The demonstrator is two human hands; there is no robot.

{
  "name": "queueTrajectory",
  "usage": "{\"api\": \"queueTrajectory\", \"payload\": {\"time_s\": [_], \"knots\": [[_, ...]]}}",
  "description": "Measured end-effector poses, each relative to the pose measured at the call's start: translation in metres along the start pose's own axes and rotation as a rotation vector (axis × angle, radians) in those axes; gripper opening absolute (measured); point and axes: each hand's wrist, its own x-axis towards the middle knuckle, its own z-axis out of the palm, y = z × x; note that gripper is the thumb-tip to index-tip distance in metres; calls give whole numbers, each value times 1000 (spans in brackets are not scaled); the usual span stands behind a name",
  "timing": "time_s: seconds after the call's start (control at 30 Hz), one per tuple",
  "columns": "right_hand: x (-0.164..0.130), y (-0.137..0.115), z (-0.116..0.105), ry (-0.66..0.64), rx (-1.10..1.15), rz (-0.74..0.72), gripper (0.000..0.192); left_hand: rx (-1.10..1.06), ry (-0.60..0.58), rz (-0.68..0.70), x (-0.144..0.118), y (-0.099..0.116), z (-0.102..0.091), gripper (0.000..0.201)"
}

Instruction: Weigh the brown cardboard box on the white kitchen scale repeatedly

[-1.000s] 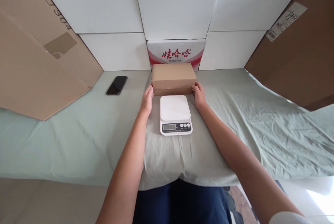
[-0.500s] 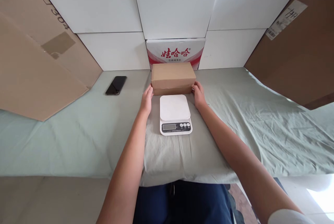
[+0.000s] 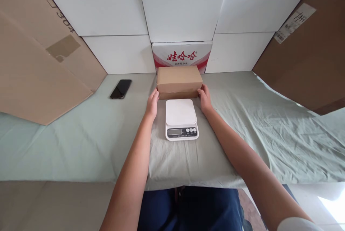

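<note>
A plain brown cardboard box (image 3: 179,80) rests on the pale green cloth (image 3: 81,141), just behind a white digital kitchen scale (image 3: 181,118). My left hand (image 3: 152,103) presses against the box's left end and my right hand (image 3: 205,98) against its right end, so the box is gripped between them. The scale's platform is bare and its display and buttons face me.
A black phone (image 3: 121,88) lies on the cloth to the left. Behind the brown box stands a red and white printed carton (image 3: 182,55) against white panels. Large cardboard sheets lean at the left (image 3: 37,69) and the right (image 3: 307,62).
</note>
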Motion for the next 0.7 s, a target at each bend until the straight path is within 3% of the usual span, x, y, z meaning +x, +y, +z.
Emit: {"api": "queueTrajectory", "payload": {"time_s": [0.43, 0.7], "knots": [[-1, -6, 2, -1, -70, 1, 30, -18, 18, 41, 6, -9, -3, 56], [-2, -7, 2, -35, -82, -48, 39, -30, 7, 66, 6, -10, -1, 55]]}}
